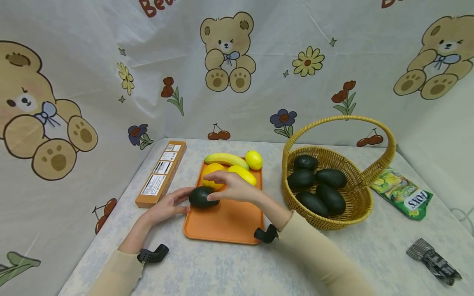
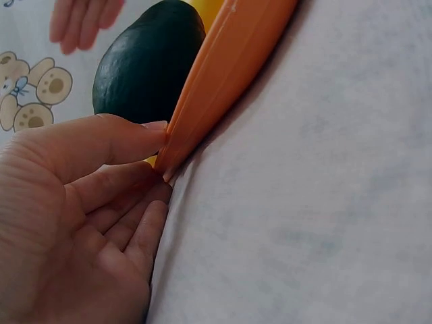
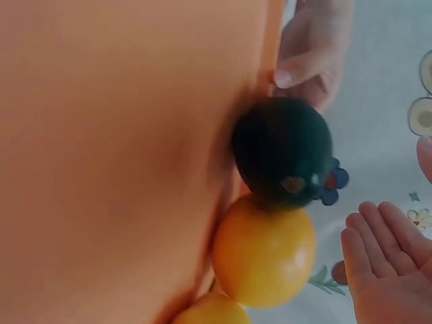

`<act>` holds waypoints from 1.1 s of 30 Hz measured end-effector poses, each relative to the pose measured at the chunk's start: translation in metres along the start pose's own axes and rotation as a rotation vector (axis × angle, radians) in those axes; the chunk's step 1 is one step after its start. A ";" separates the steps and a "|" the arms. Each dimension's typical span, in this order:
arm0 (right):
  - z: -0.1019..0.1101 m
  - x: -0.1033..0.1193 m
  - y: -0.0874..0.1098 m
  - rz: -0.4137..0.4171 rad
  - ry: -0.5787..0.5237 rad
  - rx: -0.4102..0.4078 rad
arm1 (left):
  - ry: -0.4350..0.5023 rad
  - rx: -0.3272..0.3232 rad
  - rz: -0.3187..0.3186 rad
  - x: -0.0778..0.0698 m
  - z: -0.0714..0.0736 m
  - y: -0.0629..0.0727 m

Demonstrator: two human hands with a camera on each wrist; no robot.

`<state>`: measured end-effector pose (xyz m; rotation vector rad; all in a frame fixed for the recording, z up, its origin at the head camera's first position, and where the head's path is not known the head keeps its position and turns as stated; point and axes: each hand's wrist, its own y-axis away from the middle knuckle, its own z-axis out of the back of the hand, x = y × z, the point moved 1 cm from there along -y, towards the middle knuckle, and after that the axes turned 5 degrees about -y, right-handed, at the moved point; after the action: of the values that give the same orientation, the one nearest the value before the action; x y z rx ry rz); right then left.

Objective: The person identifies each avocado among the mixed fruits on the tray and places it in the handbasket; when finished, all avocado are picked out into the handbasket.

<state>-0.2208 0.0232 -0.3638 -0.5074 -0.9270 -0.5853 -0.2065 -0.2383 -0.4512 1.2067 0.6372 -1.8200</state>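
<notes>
On the left side of an orange tray (image 1: 226,224) lies a dark green avocado (image 1: 200,197), touching the round orange fruit (image 3: 264,251) behind it. My left hand (image 1: 168,209) pinches the tray's left rim, thumb on top and fingers below, close beside the avocado. Over the tray hovers my right hand (image 1: 235,188), fingers extended and apart from the avocado in the right wrist view. A banana (image 1: 226,159), a lemon (image 1: 254,160) and an oblong yellow fruit (image 1: 244,174) fill the tray's far end.
Right of the tray stands a wicker basket (image 1: 361,205) with a tall handle, holding several avocados (image 1: 331,178). A long cardboard box (image 1: 161,174) lies to the left. Beyond the basket are a green FOX'S packet (image 1: 403,195) and a black-striped bundle (image 1: 433,261).
</notes>
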 end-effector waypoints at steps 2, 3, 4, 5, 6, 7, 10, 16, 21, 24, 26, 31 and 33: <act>-0.005 -0.004 -0.005 -0.039 0.018 0.017 | 0.002 0.003 -0.003 0.000 0.000 0.000; -0.007 -0.005 -0.007 -0.050 0.025 0.024 | 0.003 0.004 -0.005 0.000 0.000 0.001; -0.009 -0.008 -0.009 -0.058 0.033 0.031 | 0.003 0.006 -0.009 0.000 0.000 0.001; -0.011 -0.009 -0.011 -0.062 0.042 0.037 | 0.005 0.007 -0.012 0.000 0.000 0.001; -0.012 -0.011 -0.012 -0.059 0.052 0.044 | 0.007 0.009 -0.015 0.000 0.000 0.001; -0.013 -0.013 -0.013 -0.055 0.062 0.051 | 0.008 0.009 -0.017 0.000 0.000 0.001; -0.016 -0.017 -0.016 -0.031 0.091 0.071 | 0.011 0.011 -0.022 0.000 -0.001 0.001; -0.021 -0.021 -0.020 -0.013 0.129 0.085 | 0.005 0.004 -0.026 0.000 0.000 0.001; -0.026 -0.026 -0.021 -0.036 0.172 0.114 | -0.003 0.007 -0.032 0.001 0.000 0.002; -0.028 -0.030 -0.022 -0.056 0.201 0.124 | -0.002 0.013 -0.036 -0.001 0.000 0.002; -0.028 -0.031 -0.023 -0.061 0.214 0.126 | 0.000 0.012 -0.037 -0.001 0.000 0.002; -0.025 -0.028 -0.023 -0.051 0.213 0.140 | -0.010 0.005 -0.027 0.000 0.000 0.001; -0.023 -0.025 -0.022 -0.040 0.201 0.137 | -0.016 0.005 -0.029 0.001 0.000 0.000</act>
<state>-0.2338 -0.0009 -0.3931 -0.3017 -0.7813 -0.5934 -0.2062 -0.2388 -0.4520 1.1902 0.6448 -1.8545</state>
